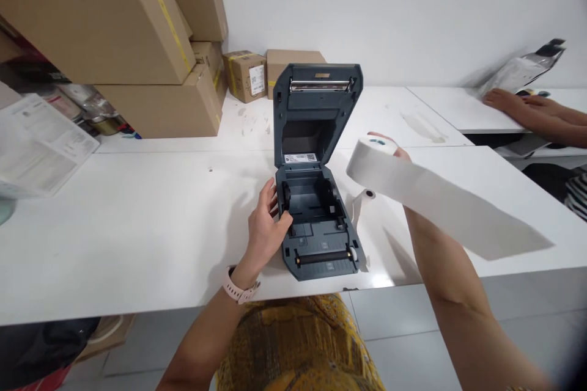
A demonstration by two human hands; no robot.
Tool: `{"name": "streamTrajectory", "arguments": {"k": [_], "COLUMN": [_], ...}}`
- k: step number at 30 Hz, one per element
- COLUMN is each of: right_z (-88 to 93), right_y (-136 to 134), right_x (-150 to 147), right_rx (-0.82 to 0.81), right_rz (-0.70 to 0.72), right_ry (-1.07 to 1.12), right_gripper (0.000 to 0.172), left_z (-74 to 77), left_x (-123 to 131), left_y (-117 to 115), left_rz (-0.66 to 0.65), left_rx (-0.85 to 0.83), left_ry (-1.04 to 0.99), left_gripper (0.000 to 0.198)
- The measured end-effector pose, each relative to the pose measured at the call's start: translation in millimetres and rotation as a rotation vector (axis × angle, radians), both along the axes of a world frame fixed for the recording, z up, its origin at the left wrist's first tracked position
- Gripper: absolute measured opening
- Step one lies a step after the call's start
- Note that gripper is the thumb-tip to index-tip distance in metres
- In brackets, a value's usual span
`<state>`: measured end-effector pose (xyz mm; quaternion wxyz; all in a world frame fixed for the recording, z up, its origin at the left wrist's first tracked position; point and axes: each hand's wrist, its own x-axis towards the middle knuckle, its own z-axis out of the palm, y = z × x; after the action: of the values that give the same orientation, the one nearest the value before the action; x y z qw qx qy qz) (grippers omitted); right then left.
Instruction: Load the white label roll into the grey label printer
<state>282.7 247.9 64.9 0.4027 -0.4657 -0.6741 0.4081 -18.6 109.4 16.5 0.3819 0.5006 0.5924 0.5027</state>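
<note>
Grey printer point(306, 200) between left hand point(267, 225), gripping edge, and right hand point(402, 153), gripping paper roll point(370, 162).

Around our left wrist we wear a pale pink watch strap point(241, 286), its band pierced by a row of small dark holes. At the near edge shows our mustard-yellow garment point(298, 342), the cloth browner and darker in the middle, with small pale figures printed toward the right. Our left forearm point(206, 333) and right forearm point(452, 275) are bare.
</note>
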Motion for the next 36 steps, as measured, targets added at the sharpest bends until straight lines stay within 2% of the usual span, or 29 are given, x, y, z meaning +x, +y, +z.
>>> {"name": "streamTrajectory", "arguments": {"k": [1,6,12,15,18,20,24,26,28,30,33,34,36], "right_z": [0.2,0.4,-20.1,-34.1,-50.7,-61.1,-73.6,-76.4,-76.2,-70.4,-48.2,-38.1,-16.2], "right_y": [-0.9,8.4,20.1,11.5,-3.7,-15.7,-35.1,-38.2,-37.8,-37.7,-43.9,-47.4,-54.3], "right_x": [-1.7,-12.3,-4.6,15.3,41.0,53.8,54.8,47.1,40.5,37.5,36.4,36.1,36.8], "right_rx": [-0.043,0.006,-0.064,-0.164,-0.214,-0.259,-0.363,-0.38,-0.402,-0.374,-0.168,-0.083,0.058], "right_rz": [0.018,0.135,0.222,0.174,0.078,0.084,0.194,0.195,0.148,0.042,-0.101,-0.1,-0.006], "right_ry": [0.026,-0.152,-0.209,-0.128,0.129,0.24,0.207,0.182,0.204,0.271,0.347,0.352,0.352], "right_gripper": [0.09,0.068,0.079,0.081,0.068,0.063,0.065,0.055,0.049,0.056,0.063,0.061,0.058], "left_z": [0.5,3.1,2.3,0.0,-1.2,-1.0,-0.3,-0.4,-0.5,-0.6,-1.0,-1.2,-1.7], "left_x": [0.1,0.6,-0.3,-1.1,-1.2,-1.1,-1.2,-1.2,-0.9,-0.4,-0.3,-0.5,-1.0], "left_y": [0.2,0.9,0.5,0.0,0.1,0.5,1.4,1.6,1.6,1.2,0.5,0.4,0.3], "left_rz": [0.003,0.01,0.0,0.0,0.009,0.011,0.004,0.008,0.013,0.013,0.005,-0.001,-0.011], "left_rx": [-0.004,-0.026,-0.016,-0.017,-0.019,-0.017,-0.007,-0.015,-0.02,-0.013,0.01,0.015,0.021], "left_ry": [-0.002,-0.018,-0.003,0.008,0.005,-0.002,-0.002,-0.004,-0.013,-0.022,-0.017,-0.013,-0.008], "left_gripper": [0.081,0.08,0.079,0.078,0.078,0.077,0.077,0.077,0.077,0.077,0.074,0.073,0.073]}}
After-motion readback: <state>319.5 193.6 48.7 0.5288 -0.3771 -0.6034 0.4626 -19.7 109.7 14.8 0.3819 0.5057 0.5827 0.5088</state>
